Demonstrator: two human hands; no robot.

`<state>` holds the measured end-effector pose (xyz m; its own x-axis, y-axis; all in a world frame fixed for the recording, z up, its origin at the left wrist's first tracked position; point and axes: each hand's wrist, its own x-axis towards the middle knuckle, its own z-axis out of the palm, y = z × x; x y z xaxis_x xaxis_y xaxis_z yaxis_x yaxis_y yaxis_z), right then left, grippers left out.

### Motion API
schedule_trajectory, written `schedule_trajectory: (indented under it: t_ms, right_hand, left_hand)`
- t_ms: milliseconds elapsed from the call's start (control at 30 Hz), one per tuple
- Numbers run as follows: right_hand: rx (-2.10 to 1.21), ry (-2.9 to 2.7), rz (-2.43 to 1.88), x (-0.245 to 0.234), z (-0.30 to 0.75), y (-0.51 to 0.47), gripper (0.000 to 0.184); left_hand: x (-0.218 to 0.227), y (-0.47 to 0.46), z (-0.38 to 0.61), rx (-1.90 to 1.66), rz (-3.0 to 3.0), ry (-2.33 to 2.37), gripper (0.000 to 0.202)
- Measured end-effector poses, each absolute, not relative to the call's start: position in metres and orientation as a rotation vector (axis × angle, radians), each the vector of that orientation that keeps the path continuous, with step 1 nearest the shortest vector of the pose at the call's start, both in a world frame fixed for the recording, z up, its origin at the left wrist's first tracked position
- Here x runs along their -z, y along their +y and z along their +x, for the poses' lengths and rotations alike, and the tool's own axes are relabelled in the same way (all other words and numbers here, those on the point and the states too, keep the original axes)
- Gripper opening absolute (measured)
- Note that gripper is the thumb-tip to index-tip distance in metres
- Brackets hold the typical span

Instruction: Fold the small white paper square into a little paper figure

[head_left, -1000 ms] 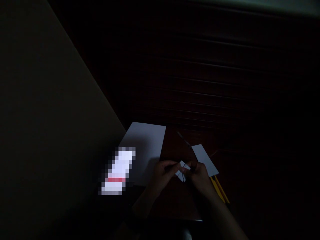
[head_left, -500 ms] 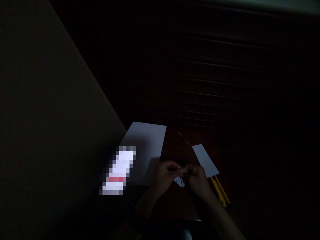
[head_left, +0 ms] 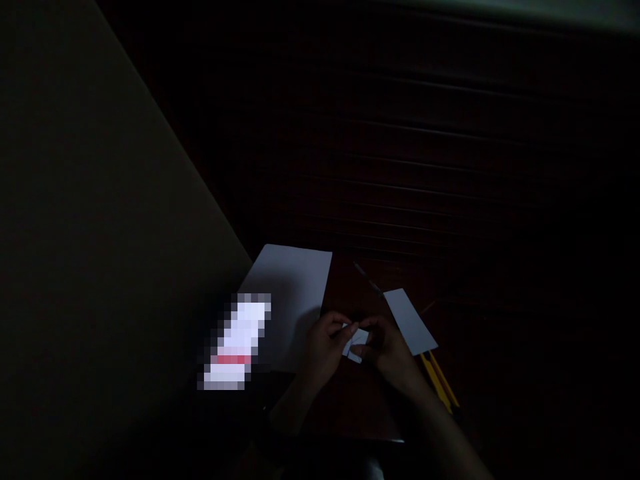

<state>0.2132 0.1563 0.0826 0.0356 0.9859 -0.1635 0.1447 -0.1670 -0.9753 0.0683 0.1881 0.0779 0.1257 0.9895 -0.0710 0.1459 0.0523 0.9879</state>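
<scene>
- Head view: the small white paper [head_left: 361, 336] is held up between the two hands, over the middle of the desk [head_left: 347, 410], nearer its front edge than its far one; thin dark lines cross its face.
- The left hand [head_left: 323, 348] pinches the paper's left side between thumb and fingers; the right hand [head_left: 393, 355] pinches it from the right, thumb flat across the front.
- A likely trouble is a crooked crease or the layers sliding apart: the piece is tiny, the thumbs cover much of it, and the light is very poor.
- Pulling the hands apart while both grip could tear it, probably along one of those dark lines, if they are folds or slits; which, I cannot tell.
- Toward the desk's right side lies a white card [head_left: 411, 321], just beyond the right hand; a yellow tool [head_left: 439, 382] juts from its near end. A right elbow swung outward might knock these, and the desk's right edge is lost in darkness.
- A thin pen-like stick [head_left: 367, 277] lies toward the far edge, its near end by the card's corner.
- On the left, a large white sheet [head_left: 300, 280] reaches behind the left hand, with a bright pixelated rectangle [head_left: 235, 340] over its near-left part, crowding that side.
</scene>
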Motion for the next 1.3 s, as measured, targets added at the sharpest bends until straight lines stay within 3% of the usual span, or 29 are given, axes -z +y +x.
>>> schedule_trajectory:
  t_ms: [333, 567, 867, 1167, 1300]
  right_hand:
    - [-1.342, -1.146, -1.282, -0.09, 0.204, 0.152, 0.038]
    - [-1.239, -1.162, -1.333, -0.089, 0.207, 0.153, 0.037]
    - [-1.177, -1.21, -1.344, -0.091, 0.201, 0.15, 0.044]
    - [-1.072, -1.357, -1.402, -0.099, 0.202, 0.148, 0.015]
    - [-1.044, -1.378, -1.422, -0.101, 0.207, 0.15, 0.017]
  left_hand:
    - [-0.088, 0.181, 0.075, -1.084, 1.364, 1.407, 0.021]
    - [-0.084, 0.187, 0.069, -1.047, 1.395, 1.255, 0.027]
    - [-0.078, 0.188, 0.068, -1.099, 1.375, 1.392, 0.029]
    - [-0.084, 0.188, 0.068, -1.128, 1.284, 1.302, 0.029]
    - [-0.085, 0.191, 0.065, -1.083, 1.211, 1.17, 0.039]
